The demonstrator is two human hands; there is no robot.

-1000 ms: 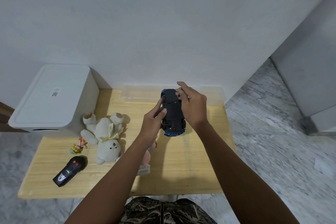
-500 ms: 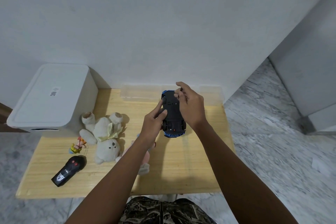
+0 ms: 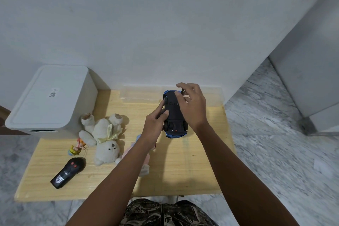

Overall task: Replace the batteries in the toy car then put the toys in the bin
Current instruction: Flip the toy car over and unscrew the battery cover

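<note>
We take this for a room in a home: a low wooden table (image 3: pixel 183 167) pushed against a plain white wall (image 3: pixel 165 24), grey-veined marble floor (image 3: pixel 275 143), a lidded white storage bin (image 3: pixel 49 101), and toys lying about, among them a white teddy bear (image 3: pixel 104 139), a small figurine (image 3: pixel 78 147) and a black remote control (image 3: pixel 67 172).

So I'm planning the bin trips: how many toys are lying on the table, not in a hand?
4 that I can see: white teddy bear, small figurine left of it, black remote near the front-left, and a pink toy partly hidden under the left forearm. More may be hidden.
</note>
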